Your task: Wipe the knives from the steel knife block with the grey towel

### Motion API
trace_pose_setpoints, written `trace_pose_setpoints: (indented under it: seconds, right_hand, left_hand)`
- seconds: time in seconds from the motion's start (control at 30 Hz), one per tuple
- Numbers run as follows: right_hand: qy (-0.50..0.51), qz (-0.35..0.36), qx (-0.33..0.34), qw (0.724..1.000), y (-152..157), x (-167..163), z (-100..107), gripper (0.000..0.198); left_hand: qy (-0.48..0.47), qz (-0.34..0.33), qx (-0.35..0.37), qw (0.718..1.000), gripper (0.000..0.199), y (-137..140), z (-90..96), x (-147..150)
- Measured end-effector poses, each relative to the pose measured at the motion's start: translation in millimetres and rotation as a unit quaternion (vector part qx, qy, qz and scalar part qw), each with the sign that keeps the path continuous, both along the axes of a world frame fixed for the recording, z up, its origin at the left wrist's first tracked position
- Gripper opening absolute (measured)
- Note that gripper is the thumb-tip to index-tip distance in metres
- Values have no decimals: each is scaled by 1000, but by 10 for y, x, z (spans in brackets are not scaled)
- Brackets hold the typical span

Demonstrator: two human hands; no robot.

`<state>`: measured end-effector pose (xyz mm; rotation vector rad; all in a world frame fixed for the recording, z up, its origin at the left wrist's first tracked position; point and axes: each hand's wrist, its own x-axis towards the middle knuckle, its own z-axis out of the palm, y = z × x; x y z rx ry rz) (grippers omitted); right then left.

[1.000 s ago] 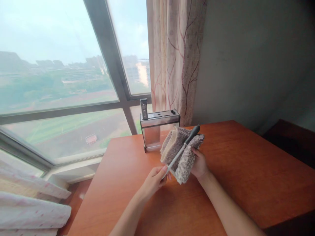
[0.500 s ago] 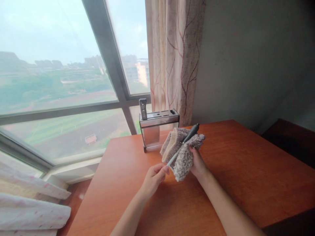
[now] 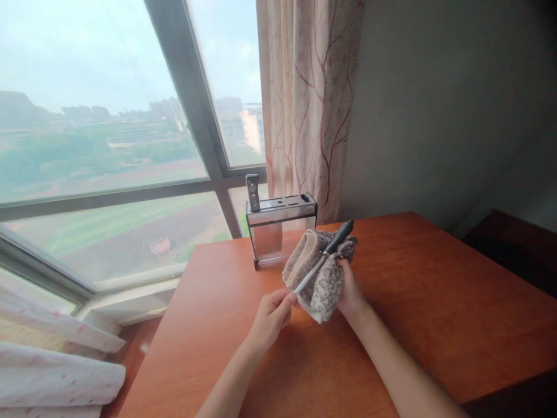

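Note:
A sharpening steel (image 3: 310, 280) with a black handle and a thin pale rod lies slantwise across a folded grey-brown towel (image 3: 328, 290). My left hand (image 3: 274, 313) pinches the rod's tip between thumb and fingers. My right hand (image 3: 349, 290) is closed on the fluffy towel from the right, its fingers mostly hidden behind the cloth. The steel's handle points away to the upper right, and the towel is bunched beneath and beside the rod. Both are held above the tabletop.
A see-through knife block (image 3: 282, 209) with a slotted metal top stands at the table's far edge, a dark knife handle (image 3: 252, 193) upright in its left end. The brown wooden table (image 3: 435, 302) borders a window (image 3: 108, 145) and a curtain (image 3: 313, 104).
My right hand has shifted the towel slightly, folding it closer round the rod. My left hand stays at the tip, and the steel has barely moved.

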<state>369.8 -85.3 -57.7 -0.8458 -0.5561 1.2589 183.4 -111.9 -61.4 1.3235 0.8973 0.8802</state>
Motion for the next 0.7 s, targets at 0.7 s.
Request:
trace_pose_setpoints:
  seconds: [0.7]
  right_hand:
    - [-240, -193, 10, 951, 37, 29, -84, 26]
  left_hand:
    - [-71, -37, -109, 991, 44, -43, 113, -22]
